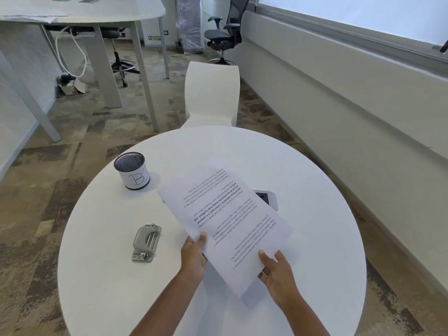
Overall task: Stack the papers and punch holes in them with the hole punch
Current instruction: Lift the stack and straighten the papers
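Observation:
Printed white papers (225, 221) are held above the round white table (97, 275), tilted, with one sheet offset behind another. My left hand (194, 255) grips their near left edge, thumb on top. My right hand (274, 270) grips the near right corner, thumb on the page and fingers underneath. The grey metal hole punch (145, 243) lies on the table to the left of my left hand, untouched.
A black mesh pen cup (132, 170) with a white label stands at the table's far left. A white device (266, 198) peeks out from under the papers. A white chair (211, 95) stands behind the table, and a wall runs along the right.

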